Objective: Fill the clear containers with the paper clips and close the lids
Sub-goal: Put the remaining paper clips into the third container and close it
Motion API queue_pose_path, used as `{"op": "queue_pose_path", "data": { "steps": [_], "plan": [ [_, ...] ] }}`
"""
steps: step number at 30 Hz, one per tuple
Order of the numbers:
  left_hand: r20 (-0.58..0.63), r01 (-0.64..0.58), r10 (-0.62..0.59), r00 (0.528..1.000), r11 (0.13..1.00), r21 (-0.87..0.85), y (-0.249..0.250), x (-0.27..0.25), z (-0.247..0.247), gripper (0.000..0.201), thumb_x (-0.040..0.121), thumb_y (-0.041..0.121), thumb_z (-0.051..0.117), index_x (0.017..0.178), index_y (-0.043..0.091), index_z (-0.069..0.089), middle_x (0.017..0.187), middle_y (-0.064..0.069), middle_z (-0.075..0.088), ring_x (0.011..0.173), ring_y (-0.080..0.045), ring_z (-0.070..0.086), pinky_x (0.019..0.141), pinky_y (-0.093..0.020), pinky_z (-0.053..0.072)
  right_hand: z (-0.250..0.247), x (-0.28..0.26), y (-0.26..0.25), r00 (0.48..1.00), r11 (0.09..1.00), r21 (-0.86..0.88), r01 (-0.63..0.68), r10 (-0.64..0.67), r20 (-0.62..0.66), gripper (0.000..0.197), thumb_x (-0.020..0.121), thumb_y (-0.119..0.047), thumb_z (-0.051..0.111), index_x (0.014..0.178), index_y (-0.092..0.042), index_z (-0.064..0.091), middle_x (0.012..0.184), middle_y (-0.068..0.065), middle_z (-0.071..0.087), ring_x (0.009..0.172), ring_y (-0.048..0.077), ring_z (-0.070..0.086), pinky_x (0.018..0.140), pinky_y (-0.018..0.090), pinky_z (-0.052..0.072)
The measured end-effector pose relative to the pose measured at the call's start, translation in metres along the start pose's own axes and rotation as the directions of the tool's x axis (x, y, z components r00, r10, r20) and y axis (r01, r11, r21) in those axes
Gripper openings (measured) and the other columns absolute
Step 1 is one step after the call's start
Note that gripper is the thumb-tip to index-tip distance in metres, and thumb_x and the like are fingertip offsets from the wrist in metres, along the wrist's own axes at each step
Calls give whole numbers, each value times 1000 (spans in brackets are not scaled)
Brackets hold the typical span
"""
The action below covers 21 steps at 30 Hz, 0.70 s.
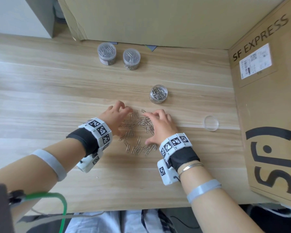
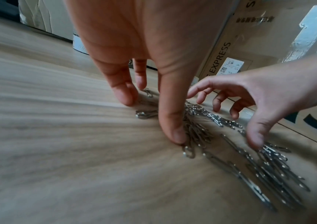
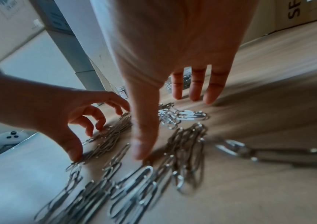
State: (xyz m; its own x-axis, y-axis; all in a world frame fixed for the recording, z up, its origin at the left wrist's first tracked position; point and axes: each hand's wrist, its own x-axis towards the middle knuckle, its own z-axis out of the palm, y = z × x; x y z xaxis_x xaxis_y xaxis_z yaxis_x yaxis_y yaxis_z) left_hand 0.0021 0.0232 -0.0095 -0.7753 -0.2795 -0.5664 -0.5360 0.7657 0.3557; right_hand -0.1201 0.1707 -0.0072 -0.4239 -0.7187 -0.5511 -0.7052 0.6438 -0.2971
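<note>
head view: looks down from high above both hands.
left wrist view: very close, looks along the left hand [image 2: 144, 45] toward the right hand [image 2: 259, 94].
right wrist view: very close, faces the other way.
shared: paper clips [image 1: 138, 130] between the hands.

Silver paper clips [image 1: 138, 132] lie on a pale wood-grain table [image 1: 40, 98], with a clear, colourless lid [image 1: 211, 123] to the right of the clips. Black-and-white checkered marker bands [image 1: 99, 130] and black wrist wraps [image 1: 183, 157] flank the clips, and beyond the lid stands a tan cardboard box [image 1: 267, 115] printed in black.
</note>
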Motion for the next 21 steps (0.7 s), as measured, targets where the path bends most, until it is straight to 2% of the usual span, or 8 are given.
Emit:
{"op": "queue_pose_path", "data": {
  "steps": [6, 8, 10, 12, 14, 16, 18, 21],
  "plan": [
    [-76, 23, -43, 996, 968, -251, 4, 8, 6, 63, 70, 8, 75, 124, 22, 46, 126, -3, 37, 95, -19, 58, 89, -34, 52, -1, 13, -3, 998, 990, 143, 3, 5, -61, 48, 76, -19, 73, 119, -23, 53, 122, 0, 47, 109, 17, 50, 96, 27, 41],
    [-72, 7, -27, 997, 964, -266, 8, 10, 6, 59, 71, 9, 74, 122, 22, 46, 120, -4, 41, 90, -17, 53, 87, -33, 50, -7, 13, -1, 996, 987, 163, -1, 17, -93, 32, 79, -19, 70, 108, -18, 58, 116, 0, 53, 104, 16, 55, 91, 26, 42],
    [-44, -28, 19, 999, 975, -219, 12, 9, 5, 57, 71, 16, 75, 120, 23, 47, 117, -3, 43, 88, -17, 48, 82, -31, 47, -14, 10, 6, 990, 986, 153, -68, 85, -110, 16, 81, -25, 68, 92, -17, 59, 98, -1, 59, 90, 17, 58, 80, 28, 45],
    [-16, -65, 64, 998, 991, -118, 14, 6, 6, 62, 68, 25, 77, 120, 25, 44, 116, 0, 42, 92, -17, 45, 80, -31, 44, -17, 3, 13, 986, 982, 101, -162, 166, -29, 19, 85, -36, 62, 79, -18, 57, 83, -2, 60, 79, 19, 58, 71, 27, 45],
    [-3, -59, 59, 998, 998, -31, 15, 4, 5, 64, 67, 30, 77, 121, 26, 41, 113, 0, 41, 97, -18, 43, 79, -32, 45, -15, -3, 19, 971, 973, 41, -228, 225, 82, 33, 89, -44, 52, 74, -15, 58, 80, 2, 64, 77, 23, 64, 70, 29, 51],
    [-4, 36, -36, 999, 998, -46, 16, 3, 3, 50, 76, 29, 70, 116, 21, 42, 105, -1, 45, 87, -18, 46, 69, -30, 44, -10, -4, 24, 949, 955, 39, -295, 288, 127, 48, 93, -47, 42, 78, -7, 64, 86, 7, 70, 80, 27, 68, 76, 36, 56],
    [5, 157, -157, 988, 987, -41, 18, 4, 0, 31, 87, 32, 56, 108, 14, 44, 85, -1, 46, 76, -18, 48, 62, -29, 39, -3, -4, 28, 930, 933, 67, -353, 343, 129, 48, 94, -45, 38, 88, -7, 69, 90, 12, 71, 83, 29, 68, 79, 40, 56],
    [30, 176, -176, 984, 984, 22, 17, 5, 4, 26, 94, 35, 40, 101, 10, 46, 74, -3, 49, 72, -22, 49, 63, -31, 39, 5, -3, 26, 925, 918, 132, -375, 359, 127, 48, 92, -43, 37, 82, -9, 68, 88, 15, 71, 81, 32, 68, 78, 42, 57]
  ]
}}
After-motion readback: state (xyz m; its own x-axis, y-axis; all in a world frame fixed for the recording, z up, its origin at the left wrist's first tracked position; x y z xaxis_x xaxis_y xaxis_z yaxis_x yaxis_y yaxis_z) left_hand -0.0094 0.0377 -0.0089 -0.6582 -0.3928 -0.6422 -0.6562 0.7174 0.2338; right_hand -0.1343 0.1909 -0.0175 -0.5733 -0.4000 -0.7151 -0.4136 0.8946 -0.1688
